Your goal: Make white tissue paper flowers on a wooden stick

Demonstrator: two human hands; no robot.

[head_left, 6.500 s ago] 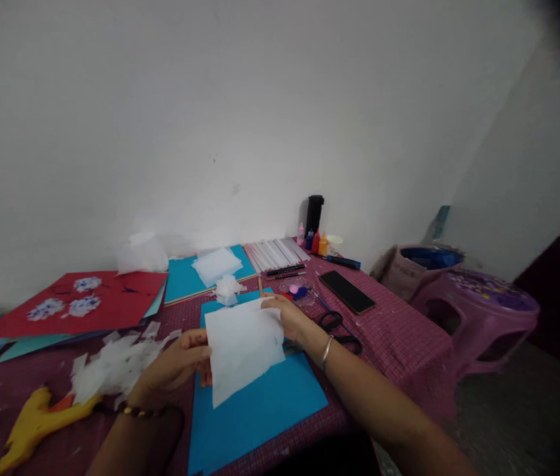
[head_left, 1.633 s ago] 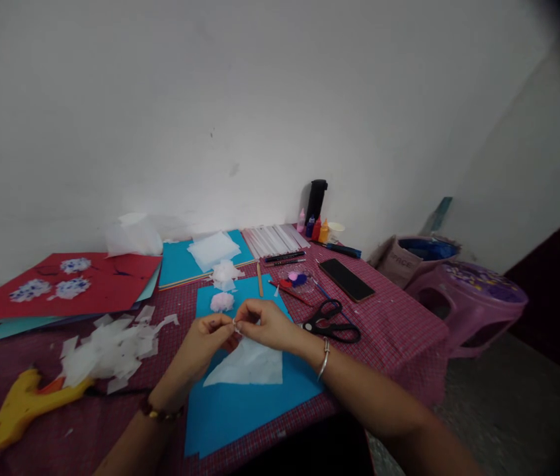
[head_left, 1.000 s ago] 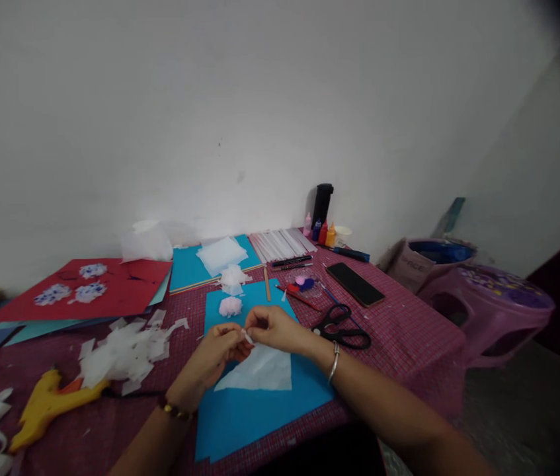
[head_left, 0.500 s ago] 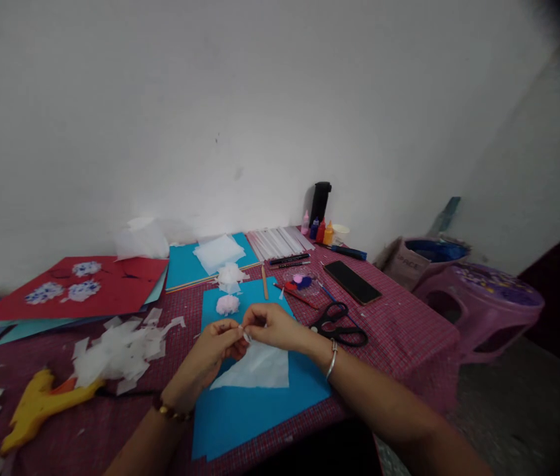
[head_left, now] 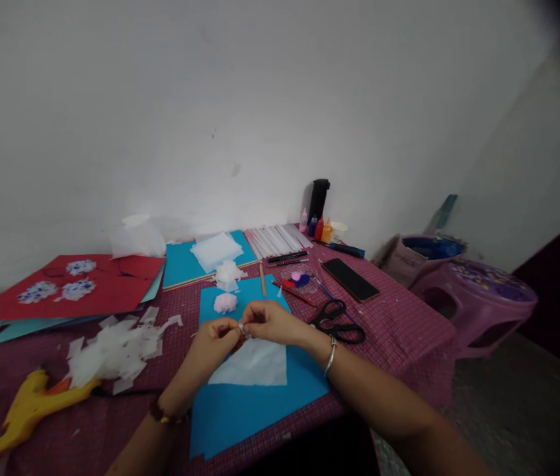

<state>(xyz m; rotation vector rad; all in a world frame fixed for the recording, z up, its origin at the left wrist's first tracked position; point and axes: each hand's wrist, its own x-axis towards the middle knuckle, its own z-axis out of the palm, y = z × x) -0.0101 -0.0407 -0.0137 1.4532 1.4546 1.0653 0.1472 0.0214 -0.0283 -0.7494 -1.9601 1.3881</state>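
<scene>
Over a blue sheet of card (head_left: 254, 410), my left hand (head_left: 213, 344) and my right hand (head_left: 270, 322) meet fingertip to fingertip. Both pinch a small scrap of white tissue paper (head_left: 242, 328), mostly covered by the fingers. Beneath them lies a larger piece of white tissue paper (head_left: 260, 367), flat on the card, its upper part hidden by the hands. Just behind the left hand sits a pale pink crumpled paper puff (head_left: 225, 303). Farther back are a small heap of white paper scraps (head_left: 228, 272) and a wooden stick (head_left: 262, 279).
Left stand a yellow glue gun (head_left: 32, 406), a pile of torn white tissue (head_left: 116, 350) and red card with paper flowers (head_left: 96, 281). Right of my hands lie black-handled scissors (head_left: 339, 322), a phone (head_left: 350, 279) and a red brush (head_left: 302, 297). Small paint bottles (head_left: 319, 229) stand behind.
Earlier both hands held up a whole white tissue sheet; now a smaller piece lies on the card and they pinch a tiny scrap. Over the last second, the fingers have shifted only slightly.
</scene>
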